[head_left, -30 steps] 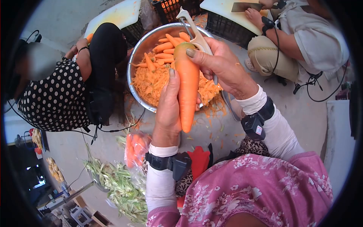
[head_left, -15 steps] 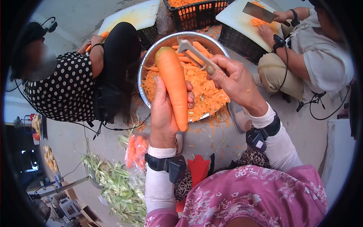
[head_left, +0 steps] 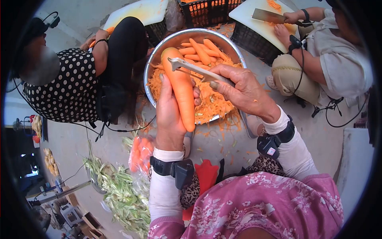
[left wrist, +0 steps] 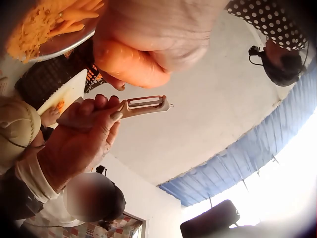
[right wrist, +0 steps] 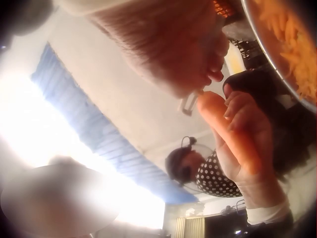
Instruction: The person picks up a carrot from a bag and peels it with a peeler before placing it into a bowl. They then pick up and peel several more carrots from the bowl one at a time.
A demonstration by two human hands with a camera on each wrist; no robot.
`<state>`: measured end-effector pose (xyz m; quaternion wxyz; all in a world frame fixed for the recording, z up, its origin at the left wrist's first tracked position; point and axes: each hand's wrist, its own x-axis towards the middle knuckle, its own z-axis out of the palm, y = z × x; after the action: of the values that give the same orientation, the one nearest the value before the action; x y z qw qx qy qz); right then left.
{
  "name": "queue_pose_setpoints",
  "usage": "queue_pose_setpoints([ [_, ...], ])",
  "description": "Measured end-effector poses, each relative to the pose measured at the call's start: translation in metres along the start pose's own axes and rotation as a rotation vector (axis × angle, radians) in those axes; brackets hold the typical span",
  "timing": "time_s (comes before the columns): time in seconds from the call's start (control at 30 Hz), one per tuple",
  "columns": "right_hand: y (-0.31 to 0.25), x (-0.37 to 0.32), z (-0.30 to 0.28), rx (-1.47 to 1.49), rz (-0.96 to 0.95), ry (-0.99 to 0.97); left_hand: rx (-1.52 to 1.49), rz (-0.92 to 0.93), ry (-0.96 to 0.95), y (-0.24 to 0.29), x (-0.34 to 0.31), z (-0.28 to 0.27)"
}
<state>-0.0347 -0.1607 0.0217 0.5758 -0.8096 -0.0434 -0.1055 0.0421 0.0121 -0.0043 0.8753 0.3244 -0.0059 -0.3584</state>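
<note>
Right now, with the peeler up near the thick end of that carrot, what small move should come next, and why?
Probably one stroke of the peeler down the carrot toward its tip. The right hand holds the blade at the thick end, and the left hand grips the carrot from behind over the metal bowl, so a shaving would likely drop among the peelings there.

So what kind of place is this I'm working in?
Probably an informal bulk vegetable-prep area, worked on a concrete floor: a big steel bowl of carrots and peelings, a black crate of more carrots, and someone with a cleaver at a white board.
</note>
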Motion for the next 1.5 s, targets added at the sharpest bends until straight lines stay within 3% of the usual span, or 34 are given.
queue_pose_setpoints([
  [0.1, 0.006, 0.0, 0.004, -0.028, -0.045, 0.024, 0.001, 0.002, 0.004, 0.002, 0.0, -0.002],
  [0.17, 0.002, 0.0, 0.0, -0.046, 0.074, -0.018, -0.008, 0.005, -0.002, 0.001, 0.0, -0.003],
  [0.27, 0.008, 0.001, 0.002, -0.081, -0.024, 0.019, -0.023, -0.04, -0.017, 0.002, 0.001, -0.006],
  [0.7, 0.003, 0.003, -0.003, -0.156, -0.007, 0.053, -0.08, -0.115, -0.06, 0.0, 0.003, -0.009],
  [0.77, -0.008, 0.002, -0.005, -0.17, -0.012, -0.071, -0.104, -0.11, -0.063, 0.002, 0.003, -0.011],
  [0.83, -0.004, 0.0, -0.004, -0.173, -0.061, -0.136, -0.097, -0.079, 0.075, 0.003, 0.002, -0.011],
  [0.97, 0.002, -0.001, 0.002, -0.108, -0.193, -0.225, -0.113, -0.064, -0.012, 0.005, 0.0, -0.006],
  [1.37, 0.011, 0.01, 0.001, -0.436, -0.284, 0.024, -0.008, -0.174, 0.027, 0.01, 0.0, -0.011],
  [1.5, 0.017, 0.016, -0.008, -0.348, -0.236, 0.026, 0.022, -0.213, -0.016, 0.012, -0.004, -0.012],
])
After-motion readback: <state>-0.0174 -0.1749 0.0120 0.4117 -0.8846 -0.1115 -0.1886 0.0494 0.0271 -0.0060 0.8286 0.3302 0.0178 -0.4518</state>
